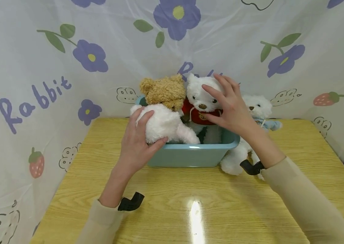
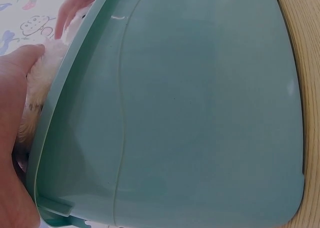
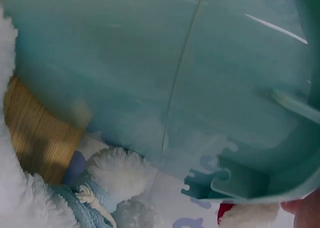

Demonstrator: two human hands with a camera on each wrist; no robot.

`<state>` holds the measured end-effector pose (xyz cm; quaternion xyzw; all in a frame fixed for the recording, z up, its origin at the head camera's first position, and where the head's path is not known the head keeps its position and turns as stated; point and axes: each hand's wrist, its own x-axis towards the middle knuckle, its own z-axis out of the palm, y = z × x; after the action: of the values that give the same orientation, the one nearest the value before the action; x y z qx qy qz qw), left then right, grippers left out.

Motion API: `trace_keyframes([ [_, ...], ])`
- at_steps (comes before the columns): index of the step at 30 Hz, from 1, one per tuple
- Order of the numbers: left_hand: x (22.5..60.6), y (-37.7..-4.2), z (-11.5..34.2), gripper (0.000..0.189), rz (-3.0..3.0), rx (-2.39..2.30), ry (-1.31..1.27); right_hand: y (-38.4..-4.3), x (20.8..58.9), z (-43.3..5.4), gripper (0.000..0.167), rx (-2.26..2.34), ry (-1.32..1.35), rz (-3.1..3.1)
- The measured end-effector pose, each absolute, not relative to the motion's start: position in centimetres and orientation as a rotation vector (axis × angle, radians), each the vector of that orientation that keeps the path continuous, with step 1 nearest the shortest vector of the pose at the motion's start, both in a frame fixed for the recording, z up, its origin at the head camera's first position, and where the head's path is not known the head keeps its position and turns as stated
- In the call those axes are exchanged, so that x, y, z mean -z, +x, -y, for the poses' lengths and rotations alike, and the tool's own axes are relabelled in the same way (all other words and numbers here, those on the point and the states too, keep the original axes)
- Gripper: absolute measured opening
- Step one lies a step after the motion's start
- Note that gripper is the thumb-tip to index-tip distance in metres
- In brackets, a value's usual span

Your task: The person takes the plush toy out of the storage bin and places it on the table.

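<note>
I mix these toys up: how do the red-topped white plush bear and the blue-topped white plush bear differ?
The red-topped white plush bear is inside the blue-green plastic bin; the blue-topped white plush bear is outside it, on the wooden table. The first wears red, the second light blue. Both have fluffy white fur and brown noses.

Four plush toys (image 1: 150, 132): one curly golden-brown bear (image 1: 164, 89), one white toy with a pinkish limb (image 1: 164, 123), one white bear in red (image 1: 200, 93), one white bear in light blue (image 1: 262, 104). One blue-green plastic tub (image 1: 190, 156). One wooden table (image 1: 163, 223). One bare left hand (image 1: 136, 142), one bare right hand (image 1: 233, 106).
</note>
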<state>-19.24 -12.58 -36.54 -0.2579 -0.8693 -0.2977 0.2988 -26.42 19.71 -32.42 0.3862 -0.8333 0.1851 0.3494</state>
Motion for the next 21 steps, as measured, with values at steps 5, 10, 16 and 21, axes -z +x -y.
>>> trace_keyframes([
  [5, 36.5, -19.2, 12.5, 0.082, 2.318, 0.788, -0.682, -26.8, 32.5, -19.0, 0.091, -0.414, 0.946, 2.158],
  [10, 36.4, -19.2, 12.5, 0.083, 2.324, 0.786, -0.683, -27.2, 32.6, -18.4, 0.096, -0.348, 0.885, 2.153],
  [16, 36.3, -19.3, 12.5, 0.082, 2.311, 0.789, -0.694, -27.6, 32.7, -17.8, 0.101, -0.279, 0.837, 2.137],
  [21, 36.4, -19.2, 12.5, 0.082, 2.309, 0.791, -0.694, -27.8, 33.0, -17.6, 0.099, -0.228, 0.821, 2.144],
])
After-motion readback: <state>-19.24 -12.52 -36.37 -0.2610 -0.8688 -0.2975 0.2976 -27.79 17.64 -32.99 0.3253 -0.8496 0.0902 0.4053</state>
